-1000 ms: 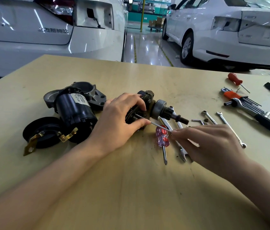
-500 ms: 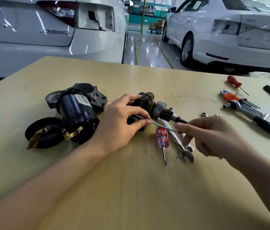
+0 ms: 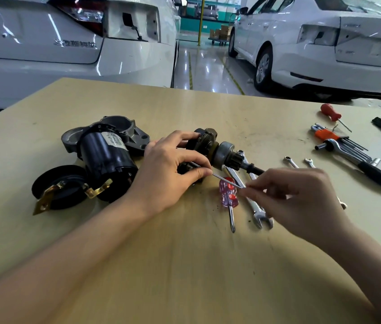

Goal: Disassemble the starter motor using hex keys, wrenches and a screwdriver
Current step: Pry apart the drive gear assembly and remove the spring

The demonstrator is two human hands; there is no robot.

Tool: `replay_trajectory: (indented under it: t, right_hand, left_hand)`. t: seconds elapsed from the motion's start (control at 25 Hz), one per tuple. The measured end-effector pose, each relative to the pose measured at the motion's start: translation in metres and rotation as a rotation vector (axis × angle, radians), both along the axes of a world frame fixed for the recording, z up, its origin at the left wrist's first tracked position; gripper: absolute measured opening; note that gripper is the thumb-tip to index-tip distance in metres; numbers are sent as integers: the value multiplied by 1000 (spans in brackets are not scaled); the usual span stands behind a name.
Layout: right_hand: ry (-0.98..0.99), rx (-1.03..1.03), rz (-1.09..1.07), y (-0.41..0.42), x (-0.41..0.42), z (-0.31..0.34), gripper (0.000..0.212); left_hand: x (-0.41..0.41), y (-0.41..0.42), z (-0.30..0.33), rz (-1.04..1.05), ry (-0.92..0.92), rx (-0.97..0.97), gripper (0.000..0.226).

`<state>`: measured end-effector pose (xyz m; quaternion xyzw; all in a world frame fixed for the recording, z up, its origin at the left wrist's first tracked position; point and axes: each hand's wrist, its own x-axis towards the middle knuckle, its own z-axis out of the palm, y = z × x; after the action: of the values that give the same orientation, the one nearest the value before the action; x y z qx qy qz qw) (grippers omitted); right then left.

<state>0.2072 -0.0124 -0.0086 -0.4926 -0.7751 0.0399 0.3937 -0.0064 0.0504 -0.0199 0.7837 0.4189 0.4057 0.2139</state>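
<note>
On the wooden table my left hand grips the dark armature and drive-gear assembly, whose shaft points right. A thin long steel rod sticks out from under that hand's fingers toward the right. My right hand pinches the rod's right end between thumb and forefinger. The black motor housing with its grey nose casting lies to the left, beside a black end cap with brass tabs.
A clear-red screwdriver and two open-end wrenches lie under the rod. Small spanners, a hex key set, a ratchet handle and a red screwdriver are at right. White cars stand behind the table.
My right hand has shifted slightly right and up along the rod while still pinching it. My left hand stays on the armature.
</note>
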Motion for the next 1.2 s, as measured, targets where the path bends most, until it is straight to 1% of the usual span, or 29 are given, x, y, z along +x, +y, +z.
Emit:
replay_trajectory:
  t: [0.04,0.12,0.16,0.2,0.24,0.28,0.36,0.44,0.48,0.52,0.6,0.64,0.72,0.84,0.92,0.96,1.0,1.04,1.12,1.16,1.2]
  right_hand:
    - [-159,114,85,-2,1,-2,12]
    - [-415,239,194,-4,2,-5,9]
    - [-492,271,197,-4,2,-5,8]
    - [-517,279,186,-4,1,-4,9]
    - [-494,260,182,-3,1,-4,11]
    - [-429,197,188,-4,-1,-3,13]
    - [-173,-13,170,-5,-5,1,18]
    - [116,-247,85,-4,-6,8,28]
    - [217,-362,59,-4,-4,11,32]
    - [270,-476,53,-3,-2,13,37]
    - [292,-696,90,-1,0,16,40]
    - [304,-771,103,0,1,16,42]
    - [356,-853,103,2,1,16,45]
    - [421,-870,91,3,-2,15,37]
    - [444,-813,88,2,-4,11,30]
    - [431,-740,85,2,-5,8,26]
    - [383,-626,81,1,-6,4,22]
    - [270,-456,62,1,-5,-1,21]
    - [-84,-40,9,2,0,-5,23]
    - [-232,88,24,2,1,-5,22]
    - [-351,160,47,2,2,-5,21]
  left_hand:
    - [0,0,0,-3,5,1,8]
    - [-2,-1,1,-11,15,5,8]
    - [-2,-1,1,-13,25,9,8]
    - [-3,-1,0,-12,38,13,7]
    - [-2,-2,0,-9,49,17,7]
    - [-2,-2,0,-3,55,20,6]
    - [-1,-2,0,10,58,24,6]
    - [0,-1,0,13,51,20,5]
    - [0,-1,-1,12,45,18,5]
    - [0,0,-1,10,38,17,5]
    - [-1,0,-1,11,30,16,6]
    - [0,0,-1,12,31,16,6]
    - [0,0,-1,12,35,17,6]
    - [0,-1,0,20,35,18,7]
    - [0,0,0,19,34,16,8]
    - [0,0,0,17,34,14,9]
    - [0,-1,1,16,33,9,12]
    - [0,-1,1,15,29,3,15]
    - [0,-1,2,8,20,-3,17]
    - [0,-1,2,1,18,-2,17]
    - [-1,-1,1,-6,19,1,16]
